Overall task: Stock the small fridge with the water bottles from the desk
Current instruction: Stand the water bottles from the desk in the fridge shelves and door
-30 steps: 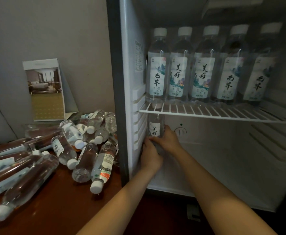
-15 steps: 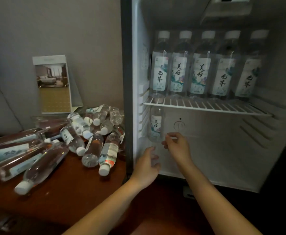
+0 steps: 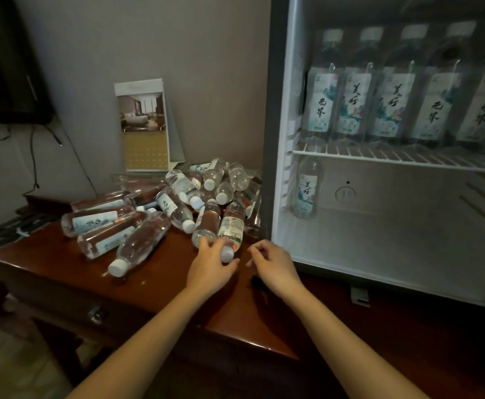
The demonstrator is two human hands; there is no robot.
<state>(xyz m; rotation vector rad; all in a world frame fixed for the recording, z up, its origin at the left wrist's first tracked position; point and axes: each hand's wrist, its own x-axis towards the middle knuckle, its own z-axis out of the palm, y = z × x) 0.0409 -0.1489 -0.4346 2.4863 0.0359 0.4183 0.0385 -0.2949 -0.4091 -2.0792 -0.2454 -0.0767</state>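
Several clear water bottles (image 3: 178,208) with white caps lie in a heap on the brown desk (image 3: 155,286), left of the open small fridge (image 3: 277,139). My left hand (image 3: 209,266) is at the heap's near edge, fingers spread over the cap end of one lying bottle (image 3: 231,230), thumb just below its cap. My right hand (image 3: 273,263) hovers beside it near the fridge's front corner, fingers loosely curled, holding nothing. A row of several labelled bottles (image 3: 385,102) stands on the fridge's wire shelf (image 3: 379,158). One bottle (image 3: 306,191) stands below it at the left.
A standing brochure card (image 3: 145,125) leans against the wall behind the heap. A dark screen (image 3: 5,61) with hanging cables is at the upper left. The desk's front edge with a drawer handle (image 3: 97,313) lies below my arms. The fridge's lower compartment floor (image 3: 394,249) is bare.
Both hands have left the lower compartment of the fridge, where one bottle now stands alone, and moved left to the heap on the desk. My view has swung left.
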